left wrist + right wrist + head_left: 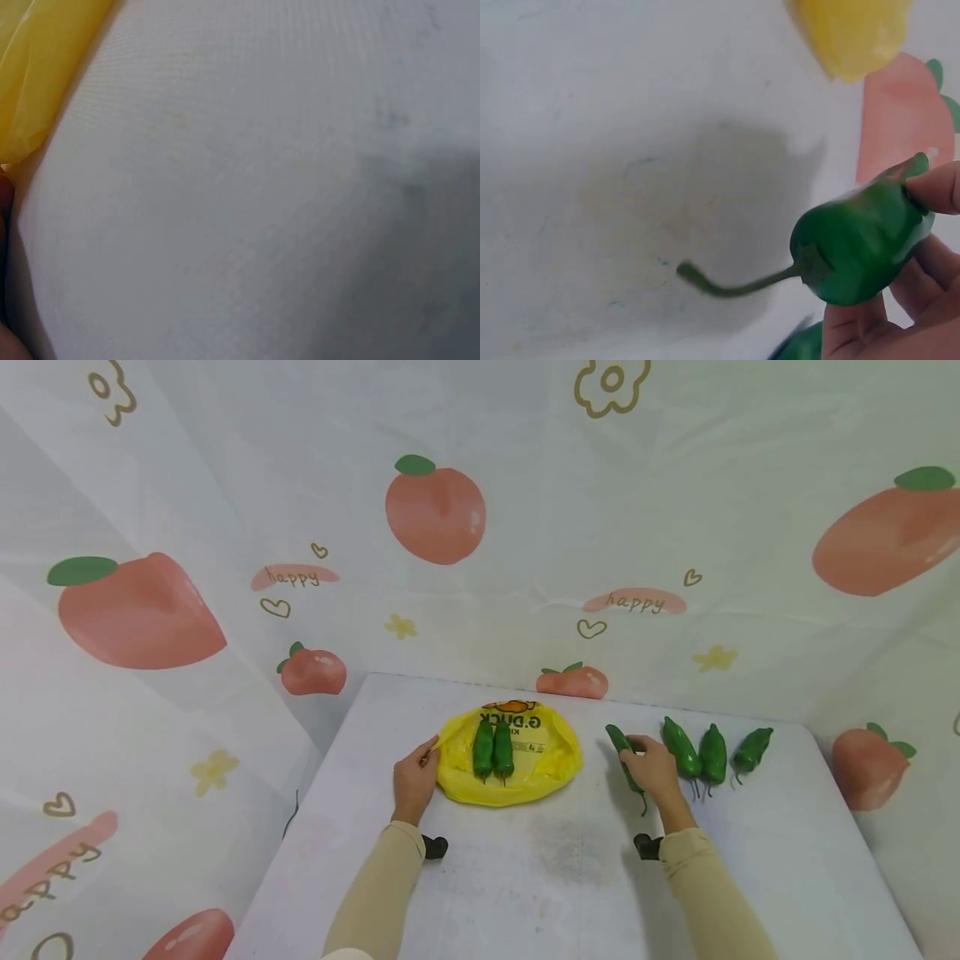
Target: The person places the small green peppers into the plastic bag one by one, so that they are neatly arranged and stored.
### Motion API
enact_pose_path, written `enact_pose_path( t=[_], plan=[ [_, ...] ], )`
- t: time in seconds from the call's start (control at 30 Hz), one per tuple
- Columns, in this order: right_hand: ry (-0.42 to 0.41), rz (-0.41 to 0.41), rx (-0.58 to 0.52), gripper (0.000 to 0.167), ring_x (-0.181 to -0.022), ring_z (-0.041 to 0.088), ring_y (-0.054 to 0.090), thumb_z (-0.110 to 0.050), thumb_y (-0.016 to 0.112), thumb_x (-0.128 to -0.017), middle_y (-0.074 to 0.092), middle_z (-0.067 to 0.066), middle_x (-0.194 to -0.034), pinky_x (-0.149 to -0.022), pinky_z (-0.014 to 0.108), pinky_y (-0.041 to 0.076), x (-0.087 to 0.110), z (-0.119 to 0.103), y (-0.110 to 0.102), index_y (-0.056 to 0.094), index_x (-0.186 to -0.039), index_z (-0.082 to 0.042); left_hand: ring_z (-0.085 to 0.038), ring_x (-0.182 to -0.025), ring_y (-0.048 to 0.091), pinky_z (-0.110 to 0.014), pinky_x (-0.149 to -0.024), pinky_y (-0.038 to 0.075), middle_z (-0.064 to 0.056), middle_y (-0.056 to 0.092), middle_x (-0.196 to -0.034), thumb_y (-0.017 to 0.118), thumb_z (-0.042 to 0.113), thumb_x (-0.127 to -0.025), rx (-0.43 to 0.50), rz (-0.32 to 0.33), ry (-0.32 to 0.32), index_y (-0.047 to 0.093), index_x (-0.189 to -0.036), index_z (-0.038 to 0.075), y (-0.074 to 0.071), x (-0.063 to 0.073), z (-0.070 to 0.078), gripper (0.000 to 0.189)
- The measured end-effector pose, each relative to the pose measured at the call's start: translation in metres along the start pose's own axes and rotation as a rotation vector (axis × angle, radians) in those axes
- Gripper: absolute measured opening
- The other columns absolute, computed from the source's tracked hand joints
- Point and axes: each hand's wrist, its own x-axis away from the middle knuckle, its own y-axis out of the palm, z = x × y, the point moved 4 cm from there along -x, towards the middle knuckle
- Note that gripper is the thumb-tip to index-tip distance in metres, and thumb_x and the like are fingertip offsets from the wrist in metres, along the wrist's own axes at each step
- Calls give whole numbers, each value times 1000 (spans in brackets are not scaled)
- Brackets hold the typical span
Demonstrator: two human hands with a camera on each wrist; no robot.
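Note:
My left hand (415, 783) pinches the left rim of a yellow plastic bag (480, 792), which lies spread open on the table with printed lettering inside. Two green peppers (483, 750) lie side by side in the bag, stems toward me. To the right of the bag, my right hand (654, 770) holds another green pepper (862, 244) between thumb and fingers, its curved stem pointing away from the palm. In the left wrist view only a corner of the yellow bag (37, 82) and a bit of the fingers show at the left edge.
Right of my right hand, three more green peppers (713, 755) lie in a loose row on the white table (525, 893). A white sheet printed with peaches (437, 515) hangs behind the table and along both sides. Dark wrist mounts (435, 847) stick out from the sleeves.

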Motion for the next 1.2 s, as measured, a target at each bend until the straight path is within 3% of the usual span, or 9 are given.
enact_pose_path(
  t=[0.27, 0.53, 0.87, 1.2],
  plan=[
    [-22, -41, -86, 55, -139, 45, 47, -24, 53, -99, 53, 25, -148, -111, 57, 42, 4, -9, -2, 49, -150, -3, -13, -63, 48, -22, -61, 41, -1, 71, -83, 65, 27, -100, 3, -1, 0, 72, -130, 28, 1, 0, 0, 30],
    [19, -122, -290, 59, -137, 39, 51, -27, 51, -102, 44, 23, -157, -110, 53, 46, 12, -28, -5, 41, -157, -8, -12, -62, 49, -22, -60, 42, -1, 75, -88, 65, 25, -100, 11, 1, 18, 73, -129, 28, 3, 1, -1, 30],
    [-34, -128, -388, 60, -124, 34, 61, -30, 54, -104, 49, 22, -153, -87, 29, 60, 18, -59, -7, 39, -157, -7, -16, -63, 49, -24, -62, 42, -3, 74, -89, 63, 26, -101, 2, -5, 17, 72, -130, 28, 0, -1, -1, 30],
    [-48, -158, -424, 60, -117, 37, 66, -27, 57, -104, 54, 27, -145, -80, 31, 62, 14, -73, 7, 38, -157, -5, -15, -64, 49, -23, -62, 42, -3, 75, -89, 65, 26, -100, 16, 2, 23, 73, -129, 28, 0, -1, -1, 30]
  ],
)
